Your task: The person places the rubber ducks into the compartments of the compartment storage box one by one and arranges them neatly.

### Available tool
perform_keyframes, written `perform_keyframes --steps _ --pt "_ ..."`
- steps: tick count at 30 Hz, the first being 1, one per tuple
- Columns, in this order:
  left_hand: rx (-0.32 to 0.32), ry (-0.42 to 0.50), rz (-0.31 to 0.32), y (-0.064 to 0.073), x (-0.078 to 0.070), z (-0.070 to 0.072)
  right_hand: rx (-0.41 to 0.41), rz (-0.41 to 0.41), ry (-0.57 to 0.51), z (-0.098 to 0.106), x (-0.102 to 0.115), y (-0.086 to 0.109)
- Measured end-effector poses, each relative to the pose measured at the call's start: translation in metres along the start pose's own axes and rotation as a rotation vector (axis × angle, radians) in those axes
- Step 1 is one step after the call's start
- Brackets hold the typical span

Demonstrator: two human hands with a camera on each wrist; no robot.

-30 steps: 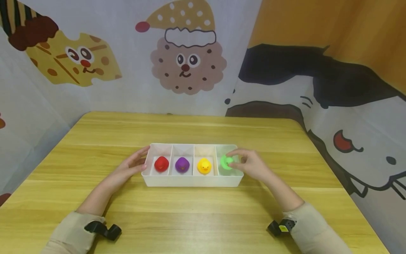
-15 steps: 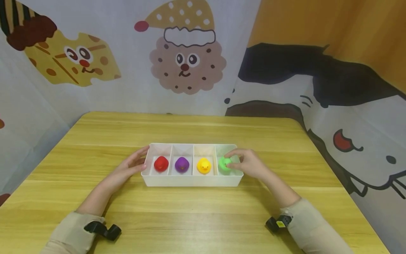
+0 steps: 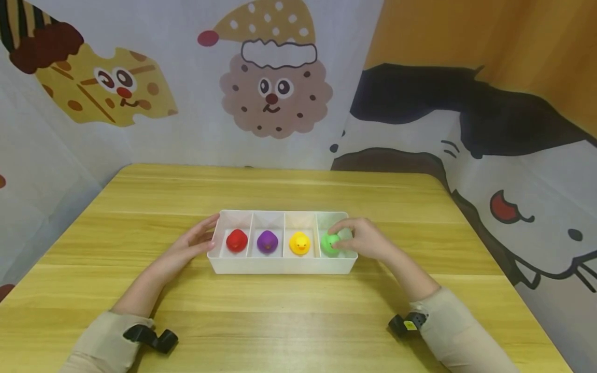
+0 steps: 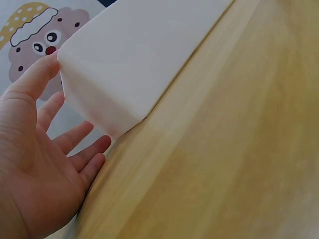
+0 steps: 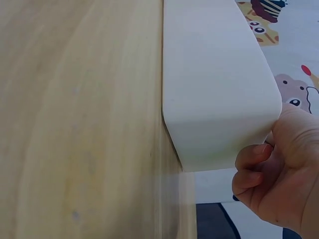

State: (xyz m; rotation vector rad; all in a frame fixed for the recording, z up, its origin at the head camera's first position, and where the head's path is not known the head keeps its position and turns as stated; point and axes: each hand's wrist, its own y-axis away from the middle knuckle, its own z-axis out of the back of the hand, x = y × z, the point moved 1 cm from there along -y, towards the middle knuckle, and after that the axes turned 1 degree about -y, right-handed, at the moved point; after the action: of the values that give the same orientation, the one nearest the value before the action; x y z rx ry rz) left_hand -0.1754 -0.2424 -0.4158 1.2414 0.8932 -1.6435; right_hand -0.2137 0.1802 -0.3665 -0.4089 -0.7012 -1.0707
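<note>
A long white tray [image 3: 282, 266] with a row of compartments sits on the table, a rubber duck in each. From the left come a red duck [image 3: 237, 241], a purple duck [image 3: 268, 242], a yellow duck [image 3: 300, 243] and a green duck [image 3: 329, 244]. My right hand [image 3: 368, 239] reaches over the tray's right end and pinches the green duck between thumb and fingers, covering its right side. Against the tray's left end rests my left hand [image 3: 188, 244], its fingers spread and relaxed; the left wrist view shows the thumb at the tray's upper corner.
The wooden table [image 3: 280, 321] stands against a cloth backdrop [image 3: 186, 145] printed with cartoon figures. Each sleeve carries a black wrist mount, the left mount [image 3: 151, 338] and the right mount [image 3: 407, 325].
My right hand has shifted slightly left, and the green duck has moved left with it inside its compartment. The left hand and the other ducks stay as they were.
</note>
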Motion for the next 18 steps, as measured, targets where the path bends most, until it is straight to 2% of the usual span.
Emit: perform_keyframes --steps 18 --pt "0.0 -0.002 0.003 -0.0004 0.0003 0.0005 0.039 -0.071 0.01 0.0015 0.0054 -0.0018"
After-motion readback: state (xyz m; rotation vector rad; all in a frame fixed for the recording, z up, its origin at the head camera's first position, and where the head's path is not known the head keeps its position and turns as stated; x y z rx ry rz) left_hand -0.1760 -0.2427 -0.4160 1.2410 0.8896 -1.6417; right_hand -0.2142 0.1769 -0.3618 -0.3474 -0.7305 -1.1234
